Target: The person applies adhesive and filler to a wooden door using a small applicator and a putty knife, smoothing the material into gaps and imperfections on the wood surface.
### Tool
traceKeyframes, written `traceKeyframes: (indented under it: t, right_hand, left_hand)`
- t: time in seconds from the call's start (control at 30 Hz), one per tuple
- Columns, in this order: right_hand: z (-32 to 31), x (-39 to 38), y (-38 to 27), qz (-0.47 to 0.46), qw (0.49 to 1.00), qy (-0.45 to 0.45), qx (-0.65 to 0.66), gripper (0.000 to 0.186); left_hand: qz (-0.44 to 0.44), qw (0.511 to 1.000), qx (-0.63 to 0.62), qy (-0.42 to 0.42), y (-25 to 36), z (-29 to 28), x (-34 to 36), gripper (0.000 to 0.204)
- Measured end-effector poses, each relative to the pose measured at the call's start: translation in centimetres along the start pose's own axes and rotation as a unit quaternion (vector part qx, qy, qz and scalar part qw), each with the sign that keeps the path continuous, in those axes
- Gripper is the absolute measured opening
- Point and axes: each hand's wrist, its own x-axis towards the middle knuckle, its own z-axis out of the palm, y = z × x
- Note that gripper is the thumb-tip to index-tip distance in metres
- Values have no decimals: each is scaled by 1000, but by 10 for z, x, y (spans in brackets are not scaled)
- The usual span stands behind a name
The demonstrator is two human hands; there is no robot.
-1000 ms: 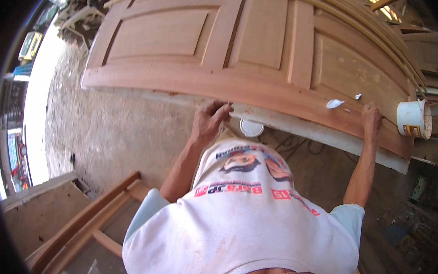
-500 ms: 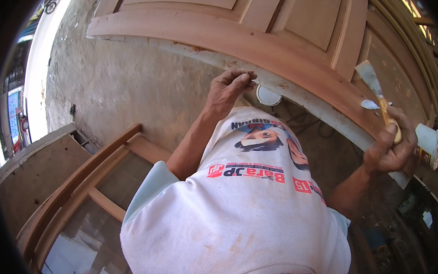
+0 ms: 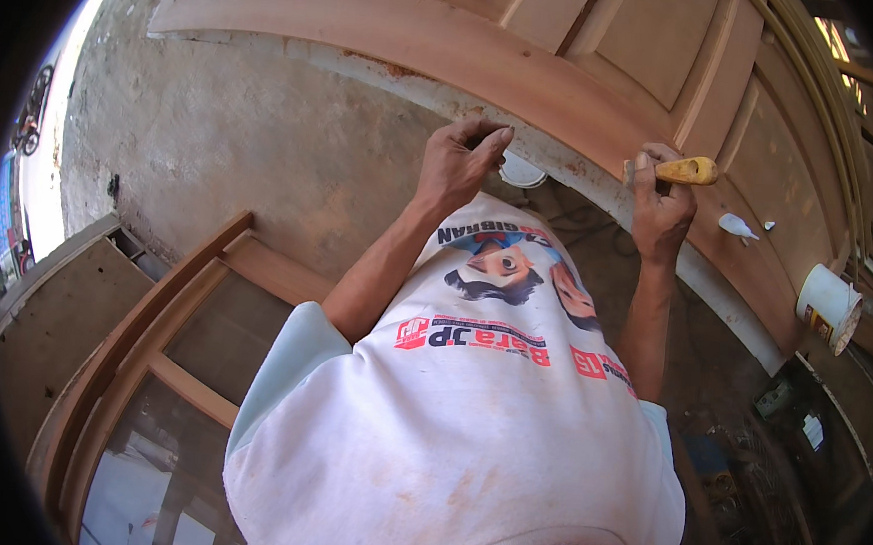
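Observation:
My right hand (image 3: 663, 211) grips a putty knife (image 3: 685, 171) by its pale yellow wooden handle, near the front edge of a wooden panel door (image 3: 460, 49). The handle's end points right; the blade is mostly hidden by my fingers. My left hand (image 3: 460, 162) is raised before the same edge, thumb and fingers pinched together. Whatever is between those fingertips, if anything, is too small to make out. A small white squeeze bottle (image 3: 734, 226) lies on the door, to the right of my right hand, with a small white cap (image 3: 769, 225) beside it.
A white tub (image 3: 828, 304) stands at the door's right end. Below the door edge, behind my left hand, shows a round white lid (image 3: 523, 172). A glazed wooden frame (image 3: 190, 382) leans at the lower left, by the grey concrete floor (image 3: 216, 124).
My right hand has moved left with the putty knife and turned it, so the blade no longer points up. My left hand stays pinched, shifted only slightly.

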Motion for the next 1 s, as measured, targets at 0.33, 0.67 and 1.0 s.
traceKeyframes:
  t: [0.33,0.67,1.0]
  right_hand:
    - [26,4,-27,-10,995,-94,-32,18]
    - [75,21,-45,-127,978,-157,-45,18]
    - [77,24,-45,-168,963,-183,-110,21]
  left_hand:
    - [-45,999,29,2,1,0,14,31]
    - [-80,997,-13,-16,7,6,20,25]
    - [-75,996,-42,-38,4,6,24,25]
